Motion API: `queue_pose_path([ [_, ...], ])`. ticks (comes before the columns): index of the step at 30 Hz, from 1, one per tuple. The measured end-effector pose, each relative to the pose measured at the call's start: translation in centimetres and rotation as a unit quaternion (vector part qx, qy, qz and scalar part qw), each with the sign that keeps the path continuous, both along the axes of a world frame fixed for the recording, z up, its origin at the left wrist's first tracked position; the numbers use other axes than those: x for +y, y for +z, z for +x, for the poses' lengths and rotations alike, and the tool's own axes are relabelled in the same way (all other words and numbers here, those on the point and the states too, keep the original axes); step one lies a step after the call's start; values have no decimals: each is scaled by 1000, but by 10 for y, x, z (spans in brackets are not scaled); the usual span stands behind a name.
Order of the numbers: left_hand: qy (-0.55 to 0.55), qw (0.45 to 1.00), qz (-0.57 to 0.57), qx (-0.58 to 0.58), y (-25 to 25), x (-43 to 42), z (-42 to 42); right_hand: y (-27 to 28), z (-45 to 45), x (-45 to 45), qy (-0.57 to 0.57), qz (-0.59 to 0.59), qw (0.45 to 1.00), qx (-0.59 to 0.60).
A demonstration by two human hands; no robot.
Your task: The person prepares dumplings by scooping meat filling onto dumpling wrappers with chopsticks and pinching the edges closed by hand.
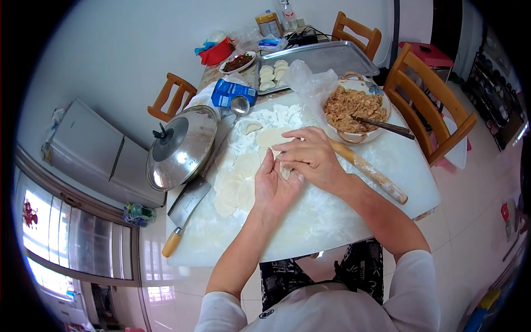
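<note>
My left hand (275, 187) is palm up over the board, cupped around a partly hidden dumpling (285, 171). From above and the right, my right hand (315, 156) closes over it, fingers bent and pressed at the dumpling's edge. Flat round dumpling wrappers (228, 195) overlap on the floured white board (310, 227), just left of my left hand. One finished dumpling (253, 128) lies on the flour farther back. A wooden rolling pin (376, 177) rests to the right of my right hand. Behind it stands a bowl (385, 105) of minced filling (354, 108) with a utensil (384, 126) in it.
On the left are a lidded pan (188, 145), a cleaver (191, 207) and a ladle (239, 106). A metal tray (326, 58) with several dumplings (272, 74) sits at the back, near a blue packet (233, 94) and a plate (238, 62). Wooden chairs (428, 102) flank the table.
</note>
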State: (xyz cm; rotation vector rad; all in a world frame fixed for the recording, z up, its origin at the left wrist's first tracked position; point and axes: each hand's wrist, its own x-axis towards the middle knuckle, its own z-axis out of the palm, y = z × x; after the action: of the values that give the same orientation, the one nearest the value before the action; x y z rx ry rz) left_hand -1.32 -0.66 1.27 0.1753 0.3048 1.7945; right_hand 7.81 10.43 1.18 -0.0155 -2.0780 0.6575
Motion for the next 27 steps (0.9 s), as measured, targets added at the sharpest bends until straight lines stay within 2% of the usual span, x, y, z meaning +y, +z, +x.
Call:
queue_pose_path([
  [4,-11,999,36,-22,-8,-1,-5,5,-2,-5,14,-9,999,41],
  [6,-17,1000,21,-14,-7,0,-5,0,-2,0,38,36,999,10],
  [10,-28,999,41,-24,-14,2,-11,1,0,-1,39,36,999,-5],
  [12,12,999,-32,-1,-5,0,-3,1,-1,-1,41,38,998,0],
  [13,11,999,-32,-1,-3,0,-2,0,-3,-2,40,38,998,0],
  [16,-20,1000,21,-5,-3,-1,-4,-2,-5,-2,38,49,998,23],
  [19,-34,999,35,13,-20,0,-12,-1,-2,1,60,61,996,-22],
  [21,-68,990,119,-23,-22,2,-13,-3,-2,1,63,60,996,-33],
  [22,-68,990,119,-23,-19,1,-12,-2,-3,1,63,60,996,-33],
  [24,-35,999,34,3,-10,-1,-7,0,-3,-2,64,52,997,-13],
  [27,-50,997,49,-13,-14,0,-10,1,0,0,80,53,994,-45],
])
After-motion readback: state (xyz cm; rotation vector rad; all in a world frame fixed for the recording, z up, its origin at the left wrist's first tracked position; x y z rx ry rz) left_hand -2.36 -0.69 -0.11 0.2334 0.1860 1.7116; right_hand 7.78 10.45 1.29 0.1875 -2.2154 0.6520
